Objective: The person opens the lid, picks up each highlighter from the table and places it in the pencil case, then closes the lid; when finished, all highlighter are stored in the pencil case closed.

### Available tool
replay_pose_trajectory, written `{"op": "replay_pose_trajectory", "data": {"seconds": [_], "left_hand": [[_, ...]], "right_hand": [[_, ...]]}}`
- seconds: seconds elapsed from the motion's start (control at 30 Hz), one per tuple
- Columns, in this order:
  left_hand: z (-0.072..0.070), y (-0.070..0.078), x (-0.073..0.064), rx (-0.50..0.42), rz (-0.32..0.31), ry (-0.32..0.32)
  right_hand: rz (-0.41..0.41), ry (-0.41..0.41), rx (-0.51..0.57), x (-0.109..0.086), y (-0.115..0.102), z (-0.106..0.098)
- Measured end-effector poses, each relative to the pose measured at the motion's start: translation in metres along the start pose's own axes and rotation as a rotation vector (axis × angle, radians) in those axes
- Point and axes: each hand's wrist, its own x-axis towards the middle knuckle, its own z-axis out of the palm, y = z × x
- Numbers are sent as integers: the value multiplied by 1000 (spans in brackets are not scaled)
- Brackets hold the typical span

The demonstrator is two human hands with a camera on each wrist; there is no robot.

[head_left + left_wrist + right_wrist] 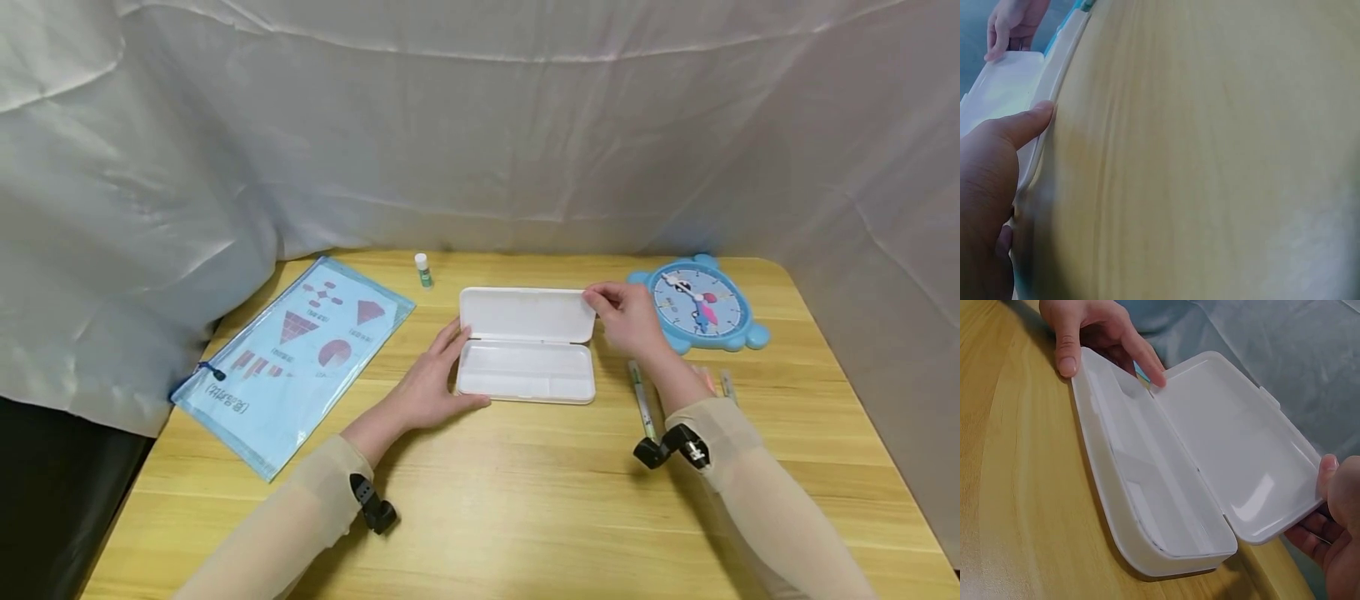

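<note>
A white plastic pencil case (pixel 525 398) lies on the table with its lid (pixel 525 313) raised on the hinge. Its shallow inside, divided into compartments (pixel 1147 456), holds nothing that I can see. My left hand (pixel 429 385) grips the left end of the case, thumb along the front edge and fingers at the side and back. With thumb and fingers, my right hand (pixel 630 321) pinches the lid's right edge. In the right wrist view both hands show, the right one (pixel 1341 531) at the lid's outer corner.
A blue toy clock (pixel 701 304) lies beyond my right hand. Under the right forearm are a pen (pixel 642 400) and other slim items (pixel 727 386), partly hidden. A glue stick (pixel 423 271) stands behind the case. On the left lies a blue zip folder (pixel 300 358). Grey cloth (pixel 480 150) hangs behind the table.
</note>
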Motion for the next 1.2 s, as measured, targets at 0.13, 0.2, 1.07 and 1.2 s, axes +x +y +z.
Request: {"op": "replay_pose_trajectory", "data": {"seconds": [0.13,0.2,1.07,1.2], "left_hand": [[-3,1,0,-6,-26,-19],[-4,1,1,-7,-31,-31],[-31,-4,3,237,70,-170],[-32,-2,5,273,56,-166]], "right_hand": [[-15,-3,5,0,2,0],[-18,0,5,1,2,0],[-13,2,10,1,3,0],[-10,-7,15,0,2,-1]]}}
